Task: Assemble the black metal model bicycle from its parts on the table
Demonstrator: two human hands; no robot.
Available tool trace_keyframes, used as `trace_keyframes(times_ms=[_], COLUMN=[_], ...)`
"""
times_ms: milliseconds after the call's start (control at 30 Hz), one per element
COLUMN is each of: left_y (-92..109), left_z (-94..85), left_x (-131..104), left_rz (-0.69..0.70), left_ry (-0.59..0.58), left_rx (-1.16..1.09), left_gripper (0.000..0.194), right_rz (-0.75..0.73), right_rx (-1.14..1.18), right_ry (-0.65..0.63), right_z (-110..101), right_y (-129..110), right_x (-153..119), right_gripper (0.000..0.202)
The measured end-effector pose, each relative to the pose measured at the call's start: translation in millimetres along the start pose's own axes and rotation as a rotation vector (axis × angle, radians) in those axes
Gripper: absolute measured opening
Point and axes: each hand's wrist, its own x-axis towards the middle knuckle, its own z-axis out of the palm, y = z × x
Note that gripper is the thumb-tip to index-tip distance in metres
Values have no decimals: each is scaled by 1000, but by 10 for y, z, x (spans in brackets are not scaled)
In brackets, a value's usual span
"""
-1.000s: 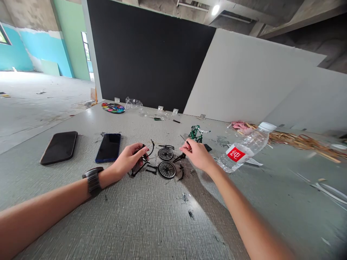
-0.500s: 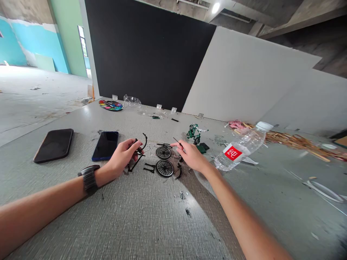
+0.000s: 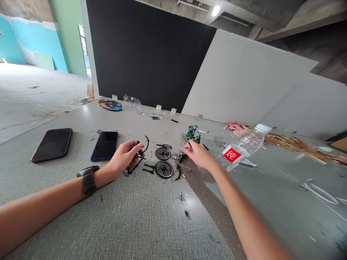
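Two hands are at work in the head view, and your left hand [image 3: 121,159] has its thumb and fingers closed around a black toy bike frame [image 3: 135,167], just above the table [image 3: 121,220]. A curved black arm [image 3: 147,143] rises beside your fingertips. Your right hand [image 3: 200,155] is pinched nearly shut on a thin dark tool [image 3: 189,142], mostly hidden by your fingers, right in front of the green toy bike [image 3: 192,131]. Under those fingertips sits a dark piece [image 3: 183,157]; you can't tell from here whether they touch it. Between your hands lie the upper wheel [image 3: 163,154] and the lower wheel [image 3: 164,169], with a forked black piece [image 3: 149,168] to the left and a curved black strip [image 3: 178,172] to the right. The blue phone [image 3: 105,146] is beyond your left wrist, and the bottle [image 3: 232,154] leans past your right one. Compared with half a second ago, your right hand has drawn back from the upper wheel, its tool no longer points out over the parts, and a small ring [image 3: 183,176] now shows beside the curved strip. Your left hand keeps its grip.
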Motion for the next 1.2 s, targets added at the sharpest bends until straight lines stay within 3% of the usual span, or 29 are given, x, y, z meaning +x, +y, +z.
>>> trace_keyframes(times_ms=[200,333,633,933,1200], left_y=[-30,-55,-73,11,8], left_z=[-1,-5,-1,33,25], left_x=[2,16,15,-5,-10], left_rz=[15,19,-4,-18,-59], left_ry=[-25,-28,-30,-44,-45], left_rx=[8,15,7,-57,-184], left_gripper=[32,32,32,34,37], right_rz=[-70,-59,46,-8,20], right_rx=[140,226,779,1003,969], right_ry=[-40,25,129,12,-82], right_z=[99,107,69,184,330], right_y=[-9,-24,-174,-672,-694], right_x=[11,27,30,-133,-158], right_gripper=[27,31,55,50,47])
